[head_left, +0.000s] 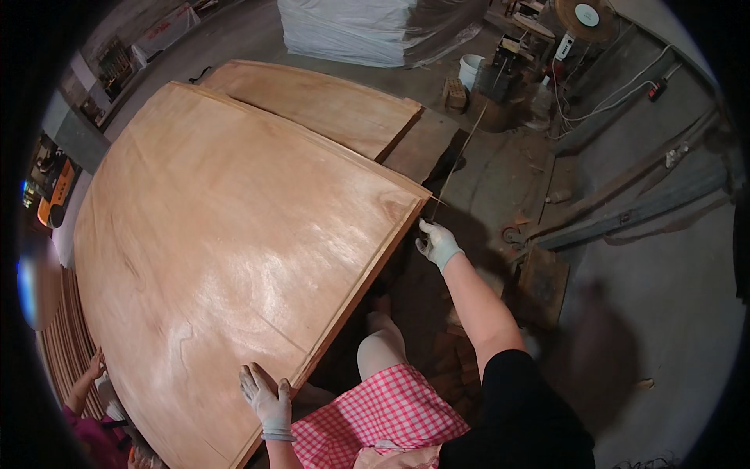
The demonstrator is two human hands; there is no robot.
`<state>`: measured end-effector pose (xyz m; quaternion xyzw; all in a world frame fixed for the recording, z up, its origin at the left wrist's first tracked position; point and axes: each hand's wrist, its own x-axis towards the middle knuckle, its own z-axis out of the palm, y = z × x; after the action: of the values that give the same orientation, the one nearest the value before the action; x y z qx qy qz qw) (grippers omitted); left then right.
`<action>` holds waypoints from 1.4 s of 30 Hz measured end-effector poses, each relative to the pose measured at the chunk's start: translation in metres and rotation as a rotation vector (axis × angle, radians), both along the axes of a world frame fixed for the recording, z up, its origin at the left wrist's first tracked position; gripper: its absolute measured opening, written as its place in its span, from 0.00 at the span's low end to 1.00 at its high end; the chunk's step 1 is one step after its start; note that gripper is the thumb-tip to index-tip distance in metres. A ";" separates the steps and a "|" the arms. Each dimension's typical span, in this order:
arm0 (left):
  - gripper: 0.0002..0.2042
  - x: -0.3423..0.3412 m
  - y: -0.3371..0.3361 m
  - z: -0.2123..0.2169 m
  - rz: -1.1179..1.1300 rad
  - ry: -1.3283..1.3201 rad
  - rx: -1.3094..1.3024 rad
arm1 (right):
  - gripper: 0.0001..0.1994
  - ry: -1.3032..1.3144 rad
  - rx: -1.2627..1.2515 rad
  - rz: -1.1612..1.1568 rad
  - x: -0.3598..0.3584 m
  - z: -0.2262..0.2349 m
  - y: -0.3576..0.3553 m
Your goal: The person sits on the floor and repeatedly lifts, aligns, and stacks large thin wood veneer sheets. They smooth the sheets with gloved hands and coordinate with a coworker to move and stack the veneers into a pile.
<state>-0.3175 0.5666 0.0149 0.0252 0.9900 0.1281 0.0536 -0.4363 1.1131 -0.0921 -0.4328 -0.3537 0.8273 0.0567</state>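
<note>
At the near edge of the big plywood sheet (226, 234), my left hand (266, 399) lies flat, grip released, steadying it. Right hand (437, 244) pinches the far corner, apparently squaring it on the stack.

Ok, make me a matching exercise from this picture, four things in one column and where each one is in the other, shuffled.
Things:
1. left hand
2. right hand
3. white bucket
4. plywood sheet

Places:
A. on the floor at the top, among clutter
B. at the sheet's far right corner
C. on the sheet's near edge
D. spread wide on top of the stack

Pairs: 1-C, 2-B, 3-A, 4-D
</note>
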 end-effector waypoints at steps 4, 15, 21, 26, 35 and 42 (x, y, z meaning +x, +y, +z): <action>0.44 0.006 -0.006 0.006 0.036 -0.012 -0.009 | 0.18 -0.087 0.104 -0.166 -0.002 0.021 -0.032; 0.44 -0.009 0.020 0.002 -0.012 0.005 0.048 | 0.16 -0.325 0.681 -0.536 0.085 -0.082 -0.002; 0.43 0.007 -0.003 0.010 0.047 0.018 -0.005 | 0.25 0.104 1.789 0.202 0.004 0.047 -0.068; 0.43 0.002 0.001 0.004 0.035 0.004 0.013 | 0.37 0.102 2.104 0.663 -0.038 0.093 -0.109; 0.43 0.003 0.005 0.002 0.046 -0.008 -0.011 | 0.37 -0.125 2.143 1.213 -0.035 0.081 -0.159; 0.43 -0.002 0.013 0.005 0.074 -0.010 0.016 | 0.37 0.539 2.114 1.241 0.021 0.098 -0.328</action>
<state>-0.3191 0.5792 0.0200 -0.0118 0.9889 0.1380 0.0536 -0.4148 0.7851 0.0059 0.2461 -0.9640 0.0890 0.0477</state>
